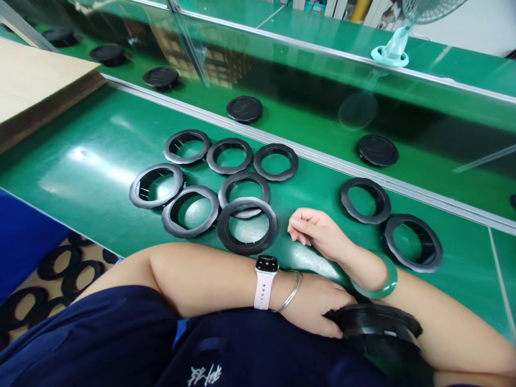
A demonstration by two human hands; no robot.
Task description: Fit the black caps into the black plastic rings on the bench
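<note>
My left hand (pixel 316 303), with a watch and a silver bangle at its wrist, reaches across my body. Its fingers and thumb grip the edge of a black plastic ring part (pixel 381 322), which is held close to my body beneath my right forearm. My right hand (pixel 320 234), wearing a green bangle, is just above the green table, fingers curled in and nothing visible in them. Left of it sits a black ring (pixel 267 236) partly overlapping another ring (pixel 264 185). Several similar rings (pixel 192 212) lie farther left. Two touching rings (pixel 368 200) lie to its right.
Behind a metal rail (pixel 314 156), several black round caps (pixel 244 109) lie spaced along a green conveyor belt (pixel 290 129). Cardboard (pixel 36 80) stands at left. More rings (pixel 60 262) lie low at left. A fan (pixel 393 51) stands beyond the clear panel.
</note>
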